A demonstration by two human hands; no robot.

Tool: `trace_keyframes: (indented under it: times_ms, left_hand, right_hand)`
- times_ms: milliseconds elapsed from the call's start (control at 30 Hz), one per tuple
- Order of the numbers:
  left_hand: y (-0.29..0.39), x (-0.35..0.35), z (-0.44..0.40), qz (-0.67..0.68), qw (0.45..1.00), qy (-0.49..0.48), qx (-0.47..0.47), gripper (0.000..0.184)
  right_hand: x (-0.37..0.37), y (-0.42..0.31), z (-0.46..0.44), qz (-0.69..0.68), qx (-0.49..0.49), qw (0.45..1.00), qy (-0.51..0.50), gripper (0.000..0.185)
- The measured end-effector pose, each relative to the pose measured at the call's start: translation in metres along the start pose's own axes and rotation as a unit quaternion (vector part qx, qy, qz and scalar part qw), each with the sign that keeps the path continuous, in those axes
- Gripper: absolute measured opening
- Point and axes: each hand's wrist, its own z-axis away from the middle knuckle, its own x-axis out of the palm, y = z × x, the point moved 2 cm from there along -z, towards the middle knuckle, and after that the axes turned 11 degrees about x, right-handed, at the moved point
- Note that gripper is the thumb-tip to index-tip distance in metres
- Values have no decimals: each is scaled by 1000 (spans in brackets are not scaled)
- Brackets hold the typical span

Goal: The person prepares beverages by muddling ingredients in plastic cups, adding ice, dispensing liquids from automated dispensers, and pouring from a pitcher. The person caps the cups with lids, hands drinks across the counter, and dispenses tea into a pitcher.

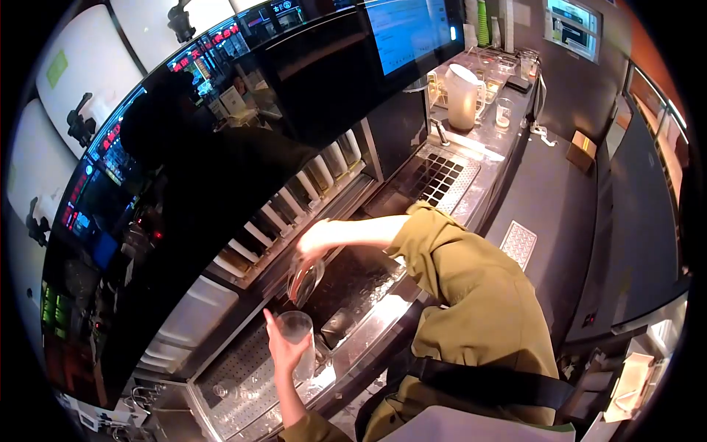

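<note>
My left hand (287, 348) is wrapped round a tall clear plastic cup (300, 324), its mouth facing up. Above and slightly to the right of it, my right hand (317, 239) grips a clear measuring cup (304, 283) with reddish marks on its side. That measuring cup is tilted, its lower end near the plastic cup's mouth but apart from it. Blur and the small size hide whether liquid is running between them. Both vessels are above a wet metal counter with a sunken basin (353, 295).
Behind my hands runs a row of containers with pale handles (276, 219). A dark glossy panel (243, 147) overhangs the counter. Farther right are a black grid drain (440, 180), a large frosted pitcher (462, 99) and a small glass (504, 113). A box (582, 150) sits on the floor.
</note>
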Motion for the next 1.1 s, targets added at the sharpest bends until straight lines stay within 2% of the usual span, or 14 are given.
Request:
trace_keyframes:
  times_ms: [133,267,467,600,667,733,767,800,900,933,967,1033,1067,1100]
  left_hand:
    - [4,-25,35,78,990,117,31,117]
    - [46,-34,58,139,979,151,10,119]
    - [110,1,72,248,956,153,-36,123]
    - [156,71,39,303,951,46,23,121]
    - [189,121,9,326,942,-43,62,120]
    - [222,181,-22,330,929,-110,126,120]
    - [248,212,-43,332,916,-157,160,119]
    - [277,244,-61,333,900,-202,195,119]
    - [377,350,-107,396,842,-240,276,112]
    - [408,389,-119,436,815,-263,278,112]
    - [439,430,-133,464,794,-270,287,112]
    - [492,498,-156,495,769,-276,295,113]
    - [528,512,-168,525,759,-289,254,113]
    - [557,525,-180,543,752,-281,246,113]
  right_hand:
    - [103,36,-64,-109,37,985,-130,24]
    - [241,-48,-122,199,19,976,-90,21]
    - [279,-98,-97,-139,56,976,-158,19]
    - [235,-29,-28,-259,19,965,-43,26]
    - [197,44,43,-374,12,927,-38,29]
    - [198,130,125,-488,21,856,171,30]
    - [247,184,138,-531,71,807,247,35]
    - [234,227,207,-567,128,787,207,36]
    - [265,346,392,-702,272,608,252,27]
    - [299,385,450,-652,311,621,304,24]
    - [304,404,517,-594,401,637,284,26]
    - [349,441,614,-622,484,548,279,25]
    - [355,452,647,-638,515,504,271,24]
    - [349,470,664,-653,515,500,241,24]
